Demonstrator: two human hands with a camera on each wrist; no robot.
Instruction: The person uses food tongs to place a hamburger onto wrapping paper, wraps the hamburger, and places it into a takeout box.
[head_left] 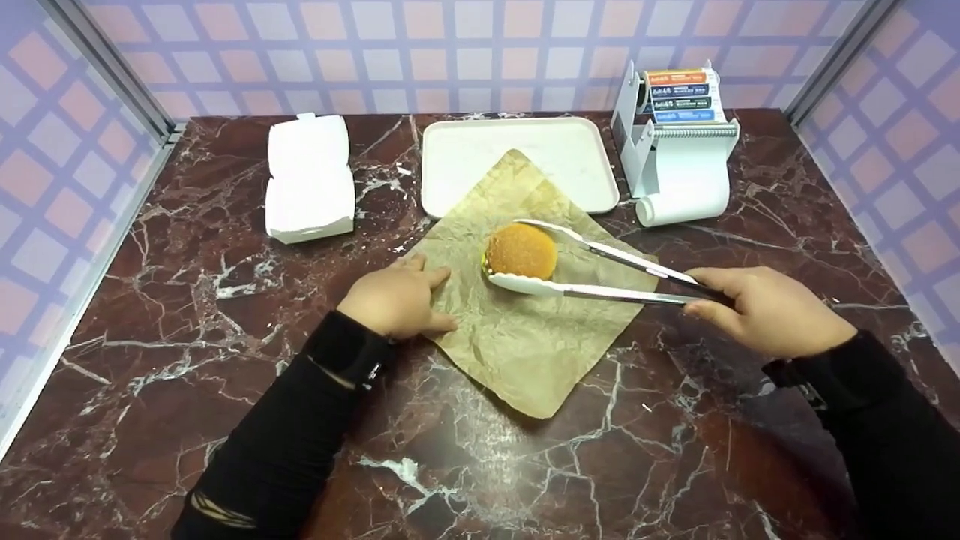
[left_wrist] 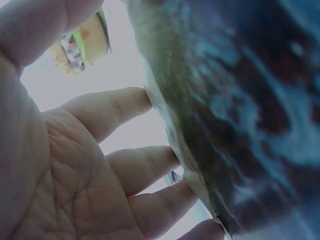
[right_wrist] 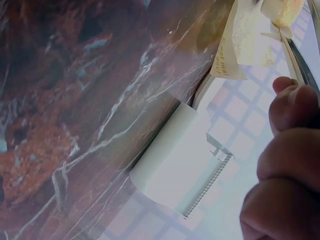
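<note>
In the head view, a burger [head_left: 523,252] with a browned bun sits on a sheet of brown wrapping paper [head_left: 525,352]. My right hand [head_left: 776,309] grips metal tongs [head_left: 615,294] with pale scalloped tips. One tip lies along the bun's near side, the other along its far side. At the paper's left corner, my left hand [head_left: 397,300] rests with fingers and thumb spread. The left wrist view shows that hand's fingers [left_wrist: 127,107] nearly straight, their tips at the paper's edge. Curled fingers [right_wrist: 290,155] of the right hand appear in the right wrist view.
A white tray [head_left: 450,169] lies behind, partly under the paper's far corner. At the back left stands an opened white box [head_left: 310,180]. A dispenser [head_left: 634,146] with a white roll [head_left: 686,206] and colored label rolls stands back right. Patterned walls enclose the marbled table [head_left: 480,480].
</note>
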